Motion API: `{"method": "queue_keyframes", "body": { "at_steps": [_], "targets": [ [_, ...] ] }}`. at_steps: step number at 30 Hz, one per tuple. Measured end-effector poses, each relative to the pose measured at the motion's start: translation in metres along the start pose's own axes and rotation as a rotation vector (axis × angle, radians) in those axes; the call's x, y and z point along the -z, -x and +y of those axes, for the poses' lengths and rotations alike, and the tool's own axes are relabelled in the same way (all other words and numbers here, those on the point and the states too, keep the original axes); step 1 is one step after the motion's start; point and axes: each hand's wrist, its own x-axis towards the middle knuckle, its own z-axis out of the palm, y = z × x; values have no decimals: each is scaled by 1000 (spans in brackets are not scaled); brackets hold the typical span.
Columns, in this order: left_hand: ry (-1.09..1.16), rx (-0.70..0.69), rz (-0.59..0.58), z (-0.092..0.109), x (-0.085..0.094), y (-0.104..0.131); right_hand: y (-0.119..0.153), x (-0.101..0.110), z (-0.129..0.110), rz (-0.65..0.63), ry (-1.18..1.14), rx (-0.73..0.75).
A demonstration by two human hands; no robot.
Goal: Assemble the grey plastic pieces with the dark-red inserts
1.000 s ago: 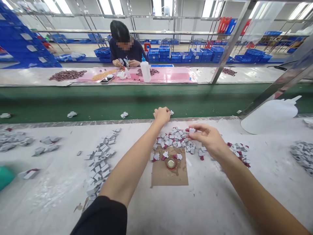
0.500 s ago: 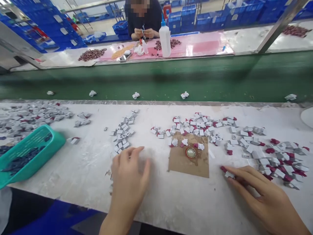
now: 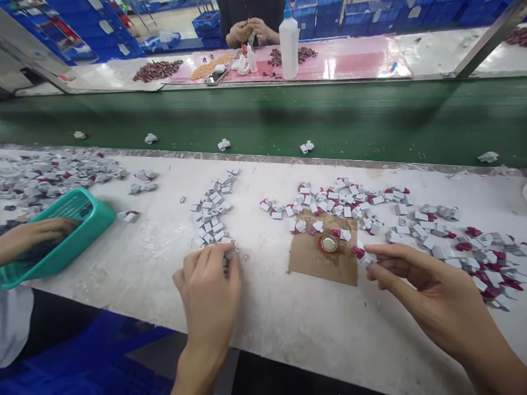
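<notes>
Between the fingertips of my right hand (image 3: 424,291) is a white-and-dark-red piece (image 3: 363,254), raised at the right edge of a brown square (image 3: 321,267). On that square lie a small round dish (image 3: 329,244) and a few similar pieces. My left hand (image 3: 214,291) is closed, its thumb and fingers pinching at the near end of a column of grey-white pieces (image 3: 213,218); a small grey piece shows between them. More white and dark-red pieces (image 3: 341,197) are heaped behind the square and to its right.
Another person's hand (image 3: 41,236) reaches into a teal basket (image 3: 93,219) of dark pieces at the left. A green belt (image 3: 263,118) carries spaced pieces behind the table. Across it, a person's hands (image 3: 251,30) work near a white bottle (image 3: 289,49).
My right hand has moved up and left with its piece to the square's edge. My left hand has closed at the grey-white column. Another person's hand has entered the basket. The view has shifted.
</notes>
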Motion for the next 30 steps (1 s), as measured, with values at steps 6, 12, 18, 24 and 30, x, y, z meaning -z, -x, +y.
{"method": "queue_keyframes", "body": {
  "at_steps": [6, 12, 18, 24, 30],
  "targets": [
    [892, 295, -344, 24, 4, -5, -13, -10, -12, -40, -60, 47],
    [1140, 280, -446, 44, -5, -4, -16, -17, -20, -53, -57, 94],
    [1130, 166, -437, 60, -13, -3, -21, -23, -24, -65, 68, 225],
    [1111, 149, -475, 71, -17, -1, -24, -25, -21, -82, 138, 318],
    [1120, 119, -503, 82, -17, -7, -25, -26, -22, -79, 106, 307]
  ]
}}
